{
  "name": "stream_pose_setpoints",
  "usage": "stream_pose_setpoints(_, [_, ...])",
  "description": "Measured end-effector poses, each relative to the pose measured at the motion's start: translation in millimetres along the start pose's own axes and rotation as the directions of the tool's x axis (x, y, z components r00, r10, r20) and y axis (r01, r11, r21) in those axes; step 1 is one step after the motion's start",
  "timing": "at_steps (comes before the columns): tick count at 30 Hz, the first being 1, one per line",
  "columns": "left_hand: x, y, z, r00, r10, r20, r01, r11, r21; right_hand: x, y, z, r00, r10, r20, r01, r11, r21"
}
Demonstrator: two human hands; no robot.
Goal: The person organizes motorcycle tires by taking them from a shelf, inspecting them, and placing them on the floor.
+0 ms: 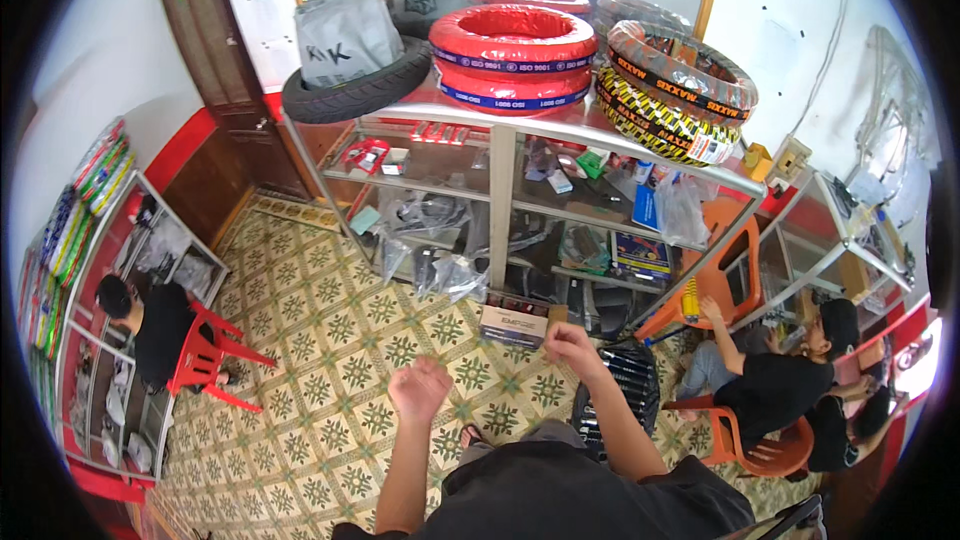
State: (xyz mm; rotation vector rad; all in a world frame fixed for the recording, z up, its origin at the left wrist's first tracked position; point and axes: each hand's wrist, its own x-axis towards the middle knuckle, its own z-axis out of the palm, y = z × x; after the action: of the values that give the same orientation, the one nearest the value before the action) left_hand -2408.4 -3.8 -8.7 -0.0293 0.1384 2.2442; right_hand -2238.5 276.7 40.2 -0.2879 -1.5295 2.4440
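Observation:
My left hand [421, 388] is raised over the tiled floor [315, 427], its fingers loosely curled and no object visible in it. Across from it, my right hand [576, 351] hangs in the air with bent fingers, also showing nothing held. Behind the right hand, in the picture, a cardboard box [514, 325] bearing writing stands on the floor by a glass display cabinet [501, 202]. Partly hidden by my right forearm is a black case or bag [634, 375] with several shiny metal pieces in rows.
On the cabinet top sit red-wrapped tires [514, 60], Maxxis tires [675, 94] and a bare black tire [360, 94]. A person on a red plastic chair [201, 356] faces a left shelf [112, 360]. Other people sit at right, one on an orange chair [750, 442].

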Motion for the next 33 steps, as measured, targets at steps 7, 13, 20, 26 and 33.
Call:
stream_pose_setpoints(7, [202.9, 82.3, 95.4, 0.959, -0.075, 0.272, -0.027, 0.935, 0.354, 123.6, -106.4, 23.0, 0.964, -0.255, 0.075, 0.237, 0.696, -0.678])
stream_pose_setpoints(13, [342.1, 114.2, 218.6, 0.873, -0.038, 0.487, -0.279, 0.78, 0.56, 241.7, -204.9, 40.4, 0.847, -0.455, 0.275, 0.396, 0.194, -0.897])
stream_pose_setpoints(20, [425.4, 140.2, 288.9, 0.714, 0.065, 0.697, -0.696, 0.162, 0.699, 387.6, -302.7, 80.4, 0.534, -0.614, 0.581, 0.445, -0.38, -0.811])
stream_pose_setpoints(26, [501.4, 145.2, 327.8, 0.315, -0.067, 0.947, -0.717, -0.67, 0.192, 494.7, -322.0, 90.8, 0.61, -0.606, 0.511, -0.036, -0.665, -0.746])
stream_pose_setpoints(33, [599.4, 164.7, 333.4, 0.226, -0.249, 0.942, -0.775, -0.632, 0.019, 521.7, -320.8, 108.2, 0.838, -0.546, -0.021, -0.28, -0.396, -0.875])
